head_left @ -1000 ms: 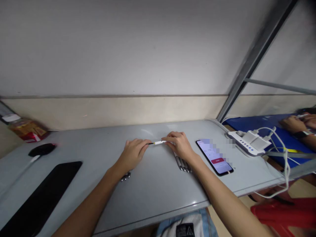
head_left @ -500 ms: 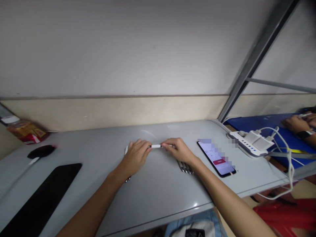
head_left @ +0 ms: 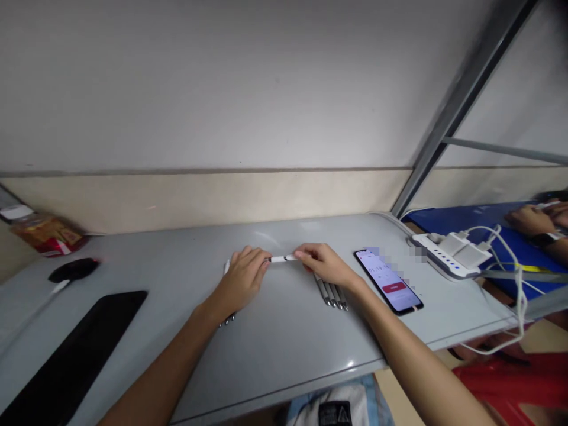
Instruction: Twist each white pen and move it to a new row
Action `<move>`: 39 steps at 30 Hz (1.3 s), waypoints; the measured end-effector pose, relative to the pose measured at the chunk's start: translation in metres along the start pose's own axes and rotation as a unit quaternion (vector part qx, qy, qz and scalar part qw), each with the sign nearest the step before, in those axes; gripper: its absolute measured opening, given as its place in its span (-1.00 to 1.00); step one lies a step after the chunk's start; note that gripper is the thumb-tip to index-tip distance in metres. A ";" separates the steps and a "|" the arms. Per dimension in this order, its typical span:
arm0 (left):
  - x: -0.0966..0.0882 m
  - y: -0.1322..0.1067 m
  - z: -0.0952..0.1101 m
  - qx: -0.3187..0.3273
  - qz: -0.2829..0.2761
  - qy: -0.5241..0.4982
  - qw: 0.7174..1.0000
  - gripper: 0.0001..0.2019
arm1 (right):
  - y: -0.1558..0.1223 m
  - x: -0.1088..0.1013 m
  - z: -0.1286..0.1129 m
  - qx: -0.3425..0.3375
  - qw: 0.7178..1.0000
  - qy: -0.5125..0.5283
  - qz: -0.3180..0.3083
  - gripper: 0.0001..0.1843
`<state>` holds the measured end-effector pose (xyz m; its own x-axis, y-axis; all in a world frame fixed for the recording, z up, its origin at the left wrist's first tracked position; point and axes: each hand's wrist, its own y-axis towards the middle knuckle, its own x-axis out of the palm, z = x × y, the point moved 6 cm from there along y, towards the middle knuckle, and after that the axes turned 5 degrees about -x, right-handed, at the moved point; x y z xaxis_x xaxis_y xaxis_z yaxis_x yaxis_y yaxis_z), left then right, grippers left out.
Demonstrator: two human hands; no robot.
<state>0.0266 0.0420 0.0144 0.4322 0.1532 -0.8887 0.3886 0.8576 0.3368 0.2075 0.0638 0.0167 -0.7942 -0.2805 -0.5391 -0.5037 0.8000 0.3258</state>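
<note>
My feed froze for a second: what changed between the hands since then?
Little. The left hand edged toward the right hand, so less of the dark end of the white pen shows; both hands still pinch it between them. The loose pens by the right wrist, the phone and the table stayed put.

Left hand (head_left: 242, 279), right hand (head_left: 326, 265) pinch white pen (head_left: 282, 258).

This is looking like a plain shared workroom: a bare grey table (head_left: 284, 349) is standing against a blank wall, under a slanting metal frame (head_left: 448, 112). A power strip (head_left: 433, 260) is feeding several chargers, metal pens (head_left: 331, 291) are lying in small rows, and another person's hand (head_left: 526, 218) is working at a blue table (head_left: 448, 220) just beside.
</note>
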 end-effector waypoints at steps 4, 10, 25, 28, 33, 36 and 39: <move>0.001 0.000 -0.004 -0.001 0.008 -0.001 1.000 -0.76 | 0.000 -0.001 -0.004 -0.023 1.000 0.013 0.002 -0.74; 0.002 0.000 -0.002 0.005 0.000 0.009 1.000 -0.75 | -0.001 0.000 -0.002 0.002 1.000 -0.009 -0.012 -0.68; 0.001 0.002 -0.001 -0.008 -0.018 -0.012 1.000 -0.75 | -0.001 -0.003 -0.007 -0.047 0.997 -0.052 0.014 -0.79; 0.000 0.002 0.000 -0.006 -0.021 -0.018 1.000 -0.74 | -0.001 -0.001 -0.003 -0.014 0.997 -0.071 -0.004 -0.59; 0.000 0.001 -0.006 -0.017 -0.022 -0.026 0.999 -0.72 | -0.001 -0.002 -0.013 -0.071 0.995 -0.062 0.022 -0.65; 0.002 0.001 -0.010 -0.020 -0.028 -0.031 0.999 -0.72 | -0.002 0.000 -0.017 -0.089 0.993 -0.077 0.021 -0.78; -0.002 0.002 -0.006 0.003 -0.009 0.006 1.000 -0.74 | -0.002 0.003 -0.006 -0.012 1.000 -0.018 0.012 -0.68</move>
<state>0.0216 0.0461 0.0148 0.4156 0.1434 -0.8982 0.4012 0.8574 0.3225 0.2038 0.0583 0.0193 -0.7941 -0.2414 -0.5578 -0.4922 0.7939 0.3571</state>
